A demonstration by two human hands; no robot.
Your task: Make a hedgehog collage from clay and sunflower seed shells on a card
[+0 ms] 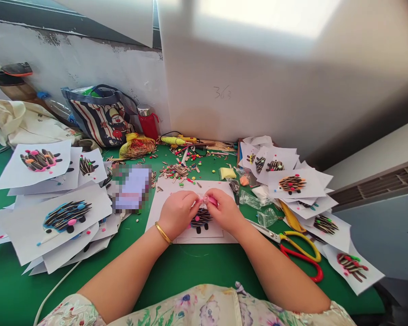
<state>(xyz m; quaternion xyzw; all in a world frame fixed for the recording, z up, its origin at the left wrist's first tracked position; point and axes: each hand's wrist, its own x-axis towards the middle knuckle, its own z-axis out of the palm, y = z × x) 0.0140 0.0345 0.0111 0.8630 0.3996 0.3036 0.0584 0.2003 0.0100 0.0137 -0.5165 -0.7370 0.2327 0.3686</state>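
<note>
"Going from left to right, let's take the big white sheet [158, 206] as our mark. What lies furthest left of it?"

"A stack of paper pictures [20, 217], well apart from the sheet; the top ones carry dark, spiky hedgehog shapes."

"And between that stack and the sheet?"

"A pale, pixelated slab [132, 188], near the sheet's left edge."

"The left hand?"

"The left hand [179, 210] is over the left part of the sheet, a gold bangle [163, 233] at its wrist. The fingers curl in, thumb and forefinger pinching the paler end of a pink piece [212, 200]."

"Where is that piece, exactly?"

"Over the upper part of the sheet, between the two hands. Below it a hedgehog picture [200, 222] lies on the sheet, partly covered by the fingers."

"The right hand?"

"The right hand [225, 210] is over the sheet's right part, thumb and forefinger closed on the pink piece; I can't tell how the other fingers sit."

"And right of the sheet?"

"A yellow block [227, 173] just beyond its upper right corner, a clear bag [267, 218] near its right edge, then scissors [281, 238] with their blades toward it. Further off stands a second stack [314, 181]."
</note>
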